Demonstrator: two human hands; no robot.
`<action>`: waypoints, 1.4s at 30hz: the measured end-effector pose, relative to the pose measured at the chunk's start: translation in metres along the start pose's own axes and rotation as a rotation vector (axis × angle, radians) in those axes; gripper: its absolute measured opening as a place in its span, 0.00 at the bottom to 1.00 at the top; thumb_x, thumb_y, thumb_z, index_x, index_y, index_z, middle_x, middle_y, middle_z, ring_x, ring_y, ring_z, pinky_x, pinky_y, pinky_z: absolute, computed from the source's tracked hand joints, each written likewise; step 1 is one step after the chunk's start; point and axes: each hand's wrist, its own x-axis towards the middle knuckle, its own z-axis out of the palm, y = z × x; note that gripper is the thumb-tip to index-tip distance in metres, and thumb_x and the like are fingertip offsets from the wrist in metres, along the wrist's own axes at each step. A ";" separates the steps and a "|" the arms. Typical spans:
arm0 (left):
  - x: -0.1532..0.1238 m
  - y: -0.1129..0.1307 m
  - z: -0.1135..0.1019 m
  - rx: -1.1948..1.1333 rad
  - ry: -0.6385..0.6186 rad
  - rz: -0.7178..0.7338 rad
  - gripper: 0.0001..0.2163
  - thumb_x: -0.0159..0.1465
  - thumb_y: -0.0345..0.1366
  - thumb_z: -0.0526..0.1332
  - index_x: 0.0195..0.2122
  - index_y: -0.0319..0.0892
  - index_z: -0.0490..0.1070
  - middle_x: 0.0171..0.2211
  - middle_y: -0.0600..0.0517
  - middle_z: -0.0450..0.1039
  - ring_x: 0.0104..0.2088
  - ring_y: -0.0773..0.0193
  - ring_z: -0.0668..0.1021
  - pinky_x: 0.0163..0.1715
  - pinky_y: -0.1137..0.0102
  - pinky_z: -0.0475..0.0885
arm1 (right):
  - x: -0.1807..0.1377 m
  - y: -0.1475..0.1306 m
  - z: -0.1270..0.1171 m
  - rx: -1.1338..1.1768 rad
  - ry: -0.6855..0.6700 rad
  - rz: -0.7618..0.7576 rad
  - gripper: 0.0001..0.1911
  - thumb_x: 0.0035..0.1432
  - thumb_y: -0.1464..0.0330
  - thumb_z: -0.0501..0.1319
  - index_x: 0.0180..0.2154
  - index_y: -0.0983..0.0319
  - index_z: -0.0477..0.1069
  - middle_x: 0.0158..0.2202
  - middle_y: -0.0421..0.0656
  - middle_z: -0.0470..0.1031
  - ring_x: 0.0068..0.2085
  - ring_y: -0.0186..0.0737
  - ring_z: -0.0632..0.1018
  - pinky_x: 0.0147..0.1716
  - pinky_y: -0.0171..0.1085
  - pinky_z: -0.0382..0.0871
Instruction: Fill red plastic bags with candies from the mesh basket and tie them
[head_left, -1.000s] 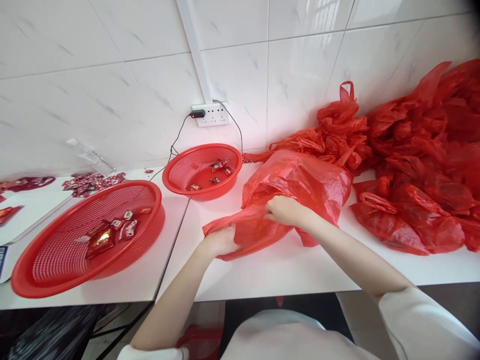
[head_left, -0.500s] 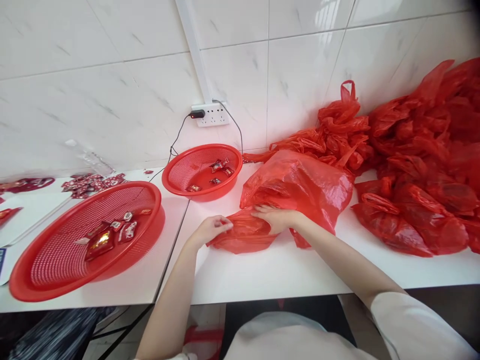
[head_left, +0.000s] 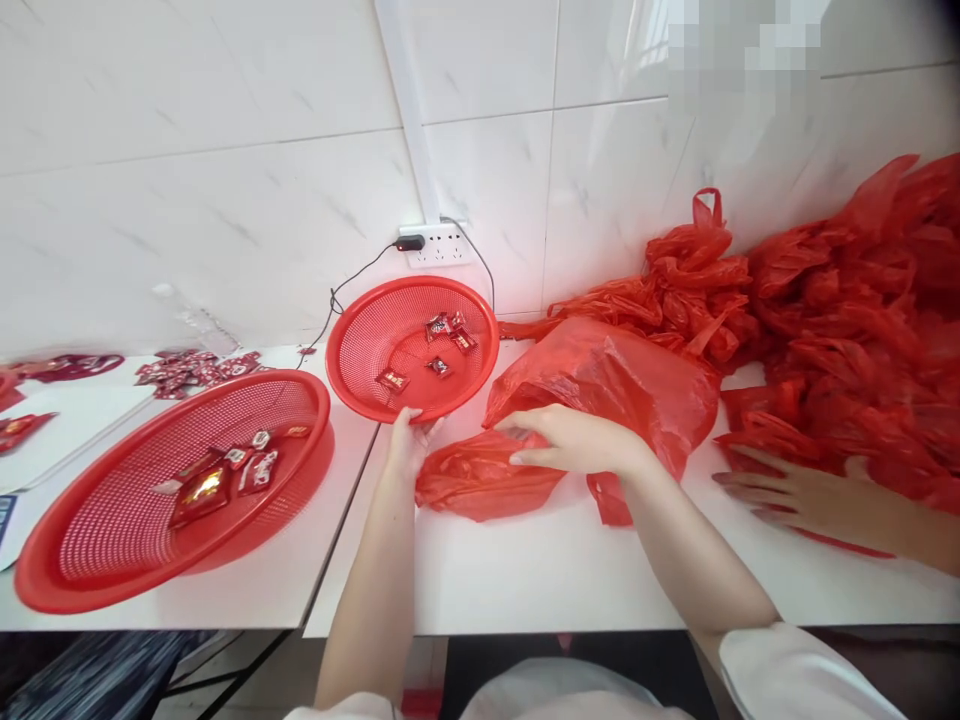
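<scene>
My left hand [head_left: 409,440] grips the near rim of the small red mesh basket [head_left: 375,340], which is tilted up towards me with several wrapped candies [head_left: 437,345] inside. My right hand [head_left: 574,440] lies on a red plastic bag [head_left: 600,385] on the white table [head_left: 540,570], fingers curled over its crumpled mouth. A folded part of the bag [head_left: 480,480] sits between my two hands.
A large red mesh basket [head_left: 90,530] with a few candies stands at the left. More candy packets [head_left: 191,367] lie behind it. A heap of red bags [head_left: 847,310] fills the right. Another person's hand [head_left: 795,495] rests on that heap. A wall socket [head_left: 435,243] holds a plug.
My left hand left the bag, reached to the small basket and tipped its near rim up. My right hand stayed on the bag. Another person's hand came in at the right.
</scene>
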 end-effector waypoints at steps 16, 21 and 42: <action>-0.043 -0.019 0.024 0.049 -0.193 0.106 0.12 0.46 0.35 0.65 0.32 0.37 0.73 0.27 0.50 0.78 0.24 0.61 0.78 0.25 0.66 0.76 | 0.000 0.018 -0.009 -0.189 0.460 -0.093 0.15 0.66 0.64 0.55 0.52 0.60 0.70 0.56 0.49 0.71 0.57 0.44 0.71 0.59 0.45 0.63; -0.049 -0.025 0.028 0.078 -0.208 0.090 0.14 0.46 0.35 0.66 0.35 0.37 0.73 0.30 0.50 0.78 0.31 0.54 0.81 0.28 0.62 0.78 | 0.021 0.036 0.013 -0.308 0.310 -0.069 0.45 0.51 0.58 0.69 0.66 0.56 0.52 0.67 0.53 0.56 0.68 0.54 0.55 0.65 0.61 0.42; -0.037 -0.024 0.020 0.100 -0.109 0.245 0.17 0.46 0.35 0.64 0.38 0.39 0.70 0.27 0.53 0.76 0.21 0.60 0.77 0.19 0.66 0.75 | 0.030 0.037 0.017 0.023 0.252 -0.124 0.13 0.67 0.71 0.53 0.45 0.61 0.76 0.43 0.43 0.80 0.44 0.37 0.80 0.48 0.36 0.70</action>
